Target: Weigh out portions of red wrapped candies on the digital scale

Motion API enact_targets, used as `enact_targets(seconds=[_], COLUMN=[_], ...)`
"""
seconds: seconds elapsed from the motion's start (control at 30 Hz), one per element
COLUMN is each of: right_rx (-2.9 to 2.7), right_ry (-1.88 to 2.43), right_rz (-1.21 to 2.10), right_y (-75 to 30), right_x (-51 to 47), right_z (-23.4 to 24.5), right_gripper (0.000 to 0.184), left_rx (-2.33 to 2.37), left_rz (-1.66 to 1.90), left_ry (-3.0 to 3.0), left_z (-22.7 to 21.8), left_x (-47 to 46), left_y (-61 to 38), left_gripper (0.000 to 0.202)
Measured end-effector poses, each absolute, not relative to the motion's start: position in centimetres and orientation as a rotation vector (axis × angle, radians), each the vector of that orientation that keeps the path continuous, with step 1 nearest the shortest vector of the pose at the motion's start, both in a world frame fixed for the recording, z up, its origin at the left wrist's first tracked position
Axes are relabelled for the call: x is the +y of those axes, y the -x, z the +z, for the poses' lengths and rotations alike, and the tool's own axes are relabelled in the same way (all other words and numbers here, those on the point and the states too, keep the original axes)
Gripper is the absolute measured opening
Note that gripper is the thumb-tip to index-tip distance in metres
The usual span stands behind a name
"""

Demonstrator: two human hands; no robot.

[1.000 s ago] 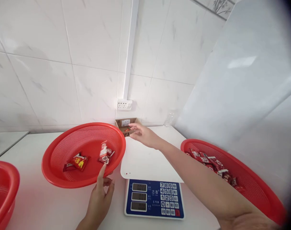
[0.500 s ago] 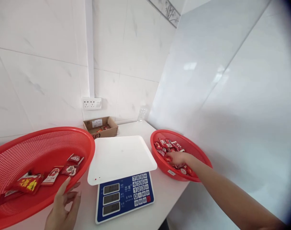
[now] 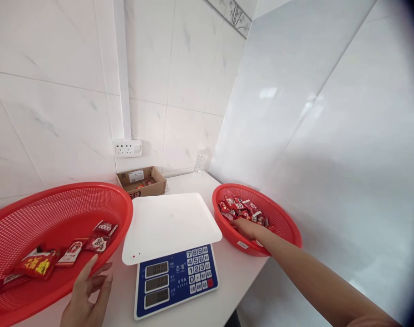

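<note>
My right hand (image 3: 248, 227) reaches into the red basket (image 3: 282, 213) on the right and rests among its red snack packets (image 3: 239, 206); the fingers curl down into the pile and what they hold is hidden. My left hand (image 3: 86, 295) is open, fingers spread, touching the front rim of the large red basket (image 3: 57, 200) on the left. That basket holds several red packets (image 3: 71, 252). A digital scale (image 3: 174, 277) with a white weighing tray (image 3: 169, 225) stands between the two baskets, its tray bare.
A small open cardboard box (image 3: 142, 180) with red packets sits against the tiled wall behind the scale. A wall socket (image 3: 128, 148) is above it. A clear plastic bottle (image 3: 200, 162) stands in the corner. The table edge runs close to the right basket.
My right hand left the cardboard box and swung right into the right basket, then sank deeper into the packets. The view turned right. My left hand stayed at the left basket's rim.
</note>
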State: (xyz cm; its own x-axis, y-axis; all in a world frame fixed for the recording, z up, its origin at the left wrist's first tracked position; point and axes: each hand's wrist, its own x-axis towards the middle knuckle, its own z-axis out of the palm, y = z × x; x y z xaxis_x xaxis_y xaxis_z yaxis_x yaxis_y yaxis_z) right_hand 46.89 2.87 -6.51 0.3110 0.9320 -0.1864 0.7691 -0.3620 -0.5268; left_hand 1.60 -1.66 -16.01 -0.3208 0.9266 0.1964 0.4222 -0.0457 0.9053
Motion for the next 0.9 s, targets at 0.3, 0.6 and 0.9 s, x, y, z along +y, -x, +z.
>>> enact_targets(seconds=[0.3,0.6,0.9], right_rx=[-1.670,-1.624,-1.653], right_ry=[2.122,1.634,1.261], right_rz=[0.503,0.605,1.041], right_y=[-47.4,-38.7,-28.0], right_x=[3.9,4.3,4.8], right_z=[-1.0,1.2,-4.3], right_gripper=[0.013,0.018,0.020], left_rx=[1.746,1.713,1.667], left_rz=[1.340,1.408,1.413], left_ry=[-1.407,-1.543,-1.569], left_z=[-16.6,-14.3,-14.2], left_x=[-1.5,-2.8,-3.2], left_y=[-1.2,-2.7,-2.8], left_gripper=[0.077,0.065,0.059])
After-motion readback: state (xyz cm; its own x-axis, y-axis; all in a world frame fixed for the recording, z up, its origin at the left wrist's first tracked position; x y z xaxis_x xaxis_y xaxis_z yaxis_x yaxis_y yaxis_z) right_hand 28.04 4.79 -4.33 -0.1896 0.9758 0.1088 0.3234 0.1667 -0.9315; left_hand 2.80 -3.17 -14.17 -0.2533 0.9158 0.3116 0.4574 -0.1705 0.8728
